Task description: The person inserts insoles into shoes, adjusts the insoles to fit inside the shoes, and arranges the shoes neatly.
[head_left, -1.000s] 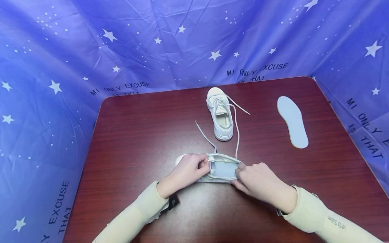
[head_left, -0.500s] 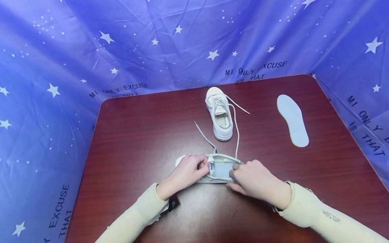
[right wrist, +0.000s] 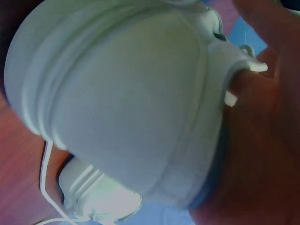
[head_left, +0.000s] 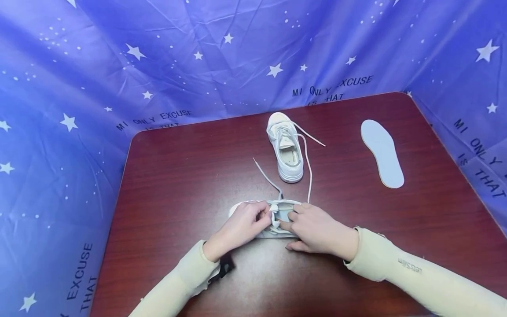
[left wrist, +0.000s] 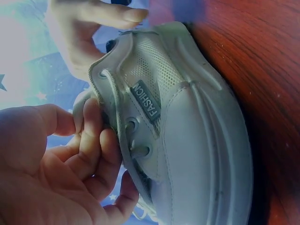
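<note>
A white sneaker lies sideways on the table in front of me, its toe to the left in the head view. My left hand pinches the shoe's tongue between thumb and fingers. The right hand reaches over the heel, with fingers inside the opening. Those fingers touch or lie just above a pale blue insole, partly seen inside; contact is hidden. The right thumb points along the shoe's near side. The sneaker's heel fills much of the right wrist view.
Behind stands a second white sneaker with loose laces. A separate pale insole lies flat at the right of the dark red table. Blue star-printed cloth surrounds the table's back and sides.
My right hand has slid leftward from the heel edge, farther over the shoe's opening, covering more of the insole. The left hand keeps its hold on the tongue.
</note>
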Motion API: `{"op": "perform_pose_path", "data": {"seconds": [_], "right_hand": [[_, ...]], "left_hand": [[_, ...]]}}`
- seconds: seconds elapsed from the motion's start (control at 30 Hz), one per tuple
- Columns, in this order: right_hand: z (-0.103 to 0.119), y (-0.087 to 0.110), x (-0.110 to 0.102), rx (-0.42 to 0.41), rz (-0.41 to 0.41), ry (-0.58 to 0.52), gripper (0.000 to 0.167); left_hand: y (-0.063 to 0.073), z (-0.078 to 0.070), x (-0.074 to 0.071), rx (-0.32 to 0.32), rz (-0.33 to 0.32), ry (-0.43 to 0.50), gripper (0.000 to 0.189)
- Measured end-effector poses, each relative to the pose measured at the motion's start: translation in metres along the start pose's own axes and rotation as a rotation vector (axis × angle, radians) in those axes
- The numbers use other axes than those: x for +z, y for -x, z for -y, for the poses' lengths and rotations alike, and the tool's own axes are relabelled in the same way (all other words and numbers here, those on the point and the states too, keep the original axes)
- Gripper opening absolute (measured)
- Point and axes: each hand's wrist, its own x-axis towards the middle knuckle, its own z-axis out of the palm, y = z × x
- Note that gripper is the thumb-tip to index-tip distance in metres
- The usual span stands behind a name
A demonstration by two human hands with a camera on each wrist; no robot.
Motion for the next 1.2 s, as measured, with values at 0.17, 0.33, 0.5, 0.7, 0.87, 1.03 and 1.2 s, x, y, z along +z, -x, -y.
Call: {"op": "perform_pose_path", "data": {"seconds": [0.17,0.33,0.5,0.7,0.87,1.03,1.2], "right_hand": [[0.003,-0.002,0.003,0.022,0.02,0.048,0.049],[0.001,-0.003,-0.002,0.009,0.038,-0.004,0.045],[-0.01,0.005,-0.017,-0.047,0.008,-0.158,0.026],[-0.032,0.023,-0.036,-0.016,-0.171,-0.204,0.011],[-0.049,0.038,-0.037,0.168,-0.231,-0.186,0.016],[-0.055,0.049,-0.027,0.274,-0.228,-0.184,0.026],[-0.055,0.054,-0.018,0.315,-0.228,-0.181,0.024]], "left_hand": [[0.0,0.001,0.0,-0.004,0.018,0.01,0.015],[0.0,0.0,0.0,-0.016,0.01,0.005,0.015],[0.001,-0.005,0.0,-0.03,-0.017,-0.027,0.014],[0.001,-0.007,0.0,-0.034,-0.034,-0.041,0.017],[0.002,-0.006,0.002,-0.03,-0.04,-0.036,0.02],[0.003,-0.009,0.007,-0.022,-0.066,-0.06,0.019],[0.003,-0.009,0.011,-0.031,-0.087,-0.069,0.018]]}}
